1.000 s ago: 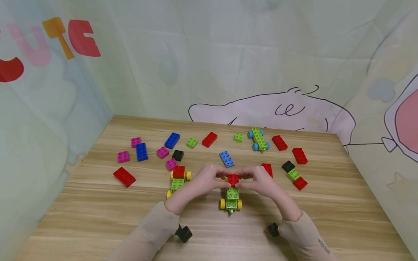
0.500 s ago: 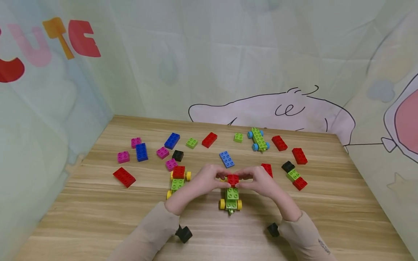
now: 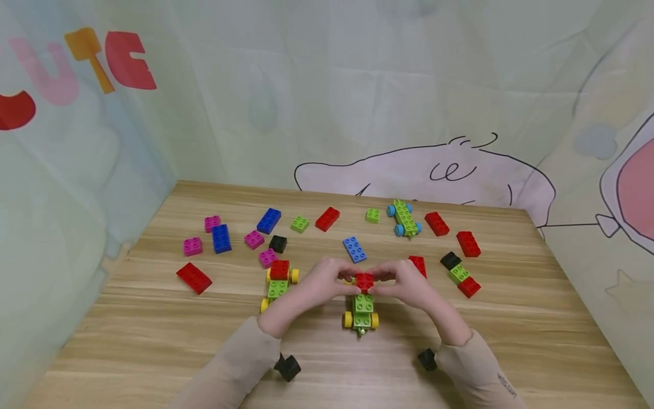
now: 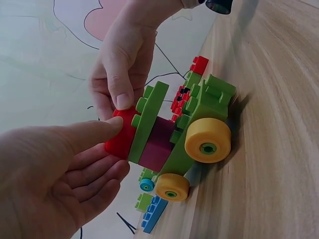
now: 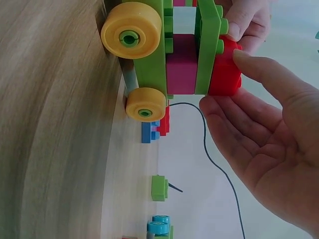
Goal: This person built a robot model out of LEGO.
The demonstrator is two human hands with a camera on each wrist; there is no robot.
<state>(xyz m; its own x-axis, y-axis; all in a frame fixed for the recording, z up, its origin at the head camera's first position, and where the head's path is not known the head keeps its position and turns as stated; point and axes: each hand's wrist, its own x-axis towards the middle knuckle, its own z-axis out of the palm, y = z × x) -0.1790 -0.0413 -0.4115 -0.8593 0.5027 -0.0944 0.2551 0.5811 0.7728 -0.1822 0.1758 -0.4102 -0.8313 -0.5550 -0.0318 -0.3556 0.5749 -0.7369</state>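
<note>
My left hand [image 3: 323, 281] and right hand [image 3: 405, 284] pinch a small red brick [image 3: 364, 282] from either side, thumbs toward me. That brick sits on the far end of a green plate [image 3: 363, 303], as both wrist views confirm. Below the plate, a magenta brick [image 4: 157, 144] rests on a green car base [image 5: 149, 69] with yellow wheels [image 4: 208, 140]. The car stands on the table. A similar car [image 3: 278, 287] with yellow wheels and a red brick on top is beside my left forearm, partly hidden by it.
Loose magenta, blue, black, green and red bricks lie across the back and left of the wooden table [image 3: 128, 341]. Behind stands a green car base [image 3: 404, 218] with blue wheels. A joined black, green and red row [image 3: 460, 275] lies at right. Printed cloth walls enclose the table.
</note>
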